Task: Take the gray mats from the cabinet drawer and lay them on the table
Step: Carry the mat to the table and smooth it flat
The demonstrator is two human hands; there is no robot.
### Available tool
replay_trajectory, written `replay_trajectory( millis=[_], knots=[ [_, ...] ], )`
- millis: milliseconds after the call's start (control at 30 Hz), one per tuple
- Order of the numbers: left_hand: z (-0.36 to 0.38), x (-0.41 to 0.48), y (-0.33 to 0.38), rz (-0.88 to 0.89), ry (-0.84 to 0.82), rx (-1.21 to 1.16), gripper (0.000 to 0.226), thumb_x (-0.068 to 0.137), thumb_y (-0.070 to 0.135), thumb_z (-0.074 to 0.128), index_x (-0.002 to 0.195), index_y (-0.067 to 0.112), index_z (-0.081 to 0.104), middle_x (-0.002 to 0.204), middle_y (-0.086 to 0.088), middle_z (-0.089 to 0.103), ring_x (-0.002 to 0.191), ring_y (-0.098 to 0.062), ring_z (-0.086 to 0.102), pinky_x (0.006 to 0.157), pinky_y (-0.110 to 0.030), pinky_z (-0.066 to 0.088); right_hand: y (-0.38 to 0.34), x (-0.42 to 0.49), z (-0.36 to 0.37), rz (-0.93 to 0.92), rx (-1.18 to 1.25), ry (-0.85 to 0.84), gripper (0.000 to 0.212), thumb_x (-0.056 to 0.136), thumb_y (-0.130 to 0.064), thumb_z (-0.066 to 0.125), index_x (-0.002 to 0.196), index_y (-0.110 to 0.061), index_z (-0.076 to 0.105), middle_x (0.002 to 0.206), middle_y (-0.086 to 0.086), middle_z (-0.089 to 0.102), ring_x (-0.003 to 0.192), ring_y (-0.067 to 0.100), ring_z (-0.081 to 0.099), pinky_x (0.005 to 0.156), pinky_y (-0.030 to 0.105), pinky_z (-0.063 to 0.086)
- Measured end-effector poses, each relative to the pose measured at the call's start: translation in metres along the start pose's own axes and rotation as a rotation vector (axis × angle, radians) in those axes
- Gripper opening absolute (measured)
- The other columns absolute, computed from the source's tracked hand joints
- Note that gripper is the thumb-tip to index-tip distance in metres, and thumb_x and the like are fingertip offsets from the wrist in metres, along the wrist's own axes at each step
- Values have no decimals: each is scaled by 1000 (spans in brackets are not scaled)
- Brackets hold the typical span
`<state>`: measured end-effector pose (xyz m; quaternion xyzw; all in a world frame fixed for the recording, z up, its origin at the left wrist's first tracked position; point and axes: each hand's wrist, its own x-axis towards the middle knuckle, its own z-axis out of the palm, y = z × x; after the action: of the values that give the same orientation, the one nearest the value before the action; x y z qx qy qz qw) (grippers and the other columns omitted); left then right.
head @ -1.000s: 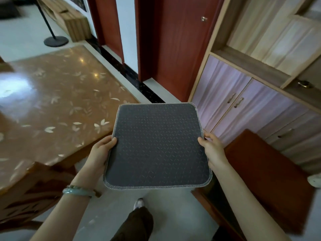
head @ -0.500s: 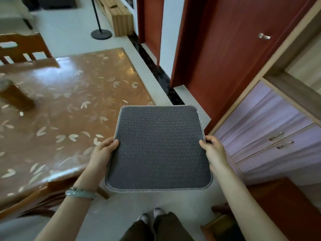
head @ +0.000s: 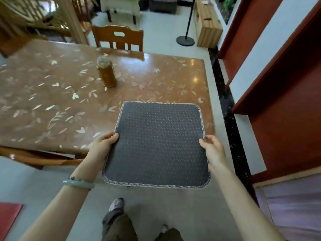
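Gray fabric with a faint dashed pattern and pale stitched edging makes up the mat (head: 158,145), which a person holds out flat in front of them with both hands. The left hand (head: 102,146) grips the mat's left edge about midway along, thumb lying on top and fingers tucked underneath. The right hand (head: 212,150) pinches the right edge opposite, thumb on the upper face and fingers curled behind. A pale green bracelet (head: 78,183) sits on the left wrist. The mat's far half lies over the near right corner of the surface (head: 52,101), a glossy brown top printed with light leaf shapes, while its near half hangs out over the pale floor (head: 43,188). Whether the far edge touches the surface cannot be told. On the surface, well apart from the mat and toward the far side, an amber cylindrical jar (head: 106,73) stands upright. A wooden chair (head: 118,38) is pushed up against the far edge. Beyond the far right corner, a black stand with a round base (head: 185,40) stands on the floor beside a low wooden unit (head: 206,25). Dark red door frames (head: 278,84) run along the right, and a lilac cabinet front (head: 293,206) shows at the lower right. The person's shoe (head: 116,204) shows below the mat.
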<state>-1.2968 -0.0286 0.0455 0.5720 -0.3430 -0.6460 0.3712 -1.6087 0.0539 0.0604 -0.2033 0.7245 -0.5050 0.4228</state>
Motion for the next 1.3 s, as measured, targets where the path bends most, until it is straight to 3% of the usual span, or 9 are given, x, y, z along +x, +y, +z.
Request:
replay_trajectory(
  millis=[167,300,500,633,867,1000,1100,1200,1300],
  knots=[
    [-72,36,36,6,22,-67,23,96,14,52,112,5,65,97,-18,68,83,-29,64,88,-44,50,-20,16,97,-13,-12,-57,10,91,-8,57,100,-11,58,104,9,66,95,28,63,95,49,48],
    [-137,83,74,5,28,-45,18,95,13,53,104,10,68,86,-11,72,70,-22,69,71,-35,57,-26,21,181,6,14,-62,11,92,-7,55,103,-7,58,106,14,66,91,27,61,91,49,48],
    [-242,150,123,21,21,57,12,93,13,57,95,14,69,82,-6,71,70,-18,66,71,-30,54,-36,19,305,42,49,-27,15,91,-7,56,106,-8,58,109,14,66,94,29,63,91,50,50],
    [-288,193,130,14,36,102,9,88,14,63,94,9,68,100,-17,62,85,-27,59,85,-41,47,-30,24,357,79,32,-6,8,89,-8,57,95,-14,60,109,16,66,99,34,63,92,54,50],
    [-307,242,105,-79,61,107,12,91,10,59,84,10,69,77,-7,67,71,-20,60,74,-33,47,1,57,406,149,-39,42,10,88,-7,57,85,-17,58,119,15,62,102,31,61,92,49,50],
    [-307,268,89,-107,130,175,13,89,10,62,78,12,68,58,6,67,59,-13,59,66,-29,46,30,89,418,144,-118,15,9,82,-11,61,84,-20,62,153,8,34,143,23,28,112,49,30],
    [-305,285,76,-127,178,265,13,88,8,64,76,14,66,50,13,63,63,-12,55,61,-22,44,44,105,423,109,-199,3,11,87,-4,58,96,-7,62,159,2,19,147,11,3,118,35,17],
    [-301,297,68,-68,232,440,16,86,8,66,73,16,64,49,18,61,57,-1,56,58,-18,42,55,115,427,84,-241,7,18,87,-1,59,105,1,61,157,2,22,145,13,15,101,14,19],
    [-297,307,62,-52,218,654,8,83,7,68,91,7,70,82,1,66,81,-17,58,77,-28,45,67,123,430,91,-338,26,13,83,-3,65,95,-2,63,143,1,45,132,21,42,95,18,31]
  ],
)
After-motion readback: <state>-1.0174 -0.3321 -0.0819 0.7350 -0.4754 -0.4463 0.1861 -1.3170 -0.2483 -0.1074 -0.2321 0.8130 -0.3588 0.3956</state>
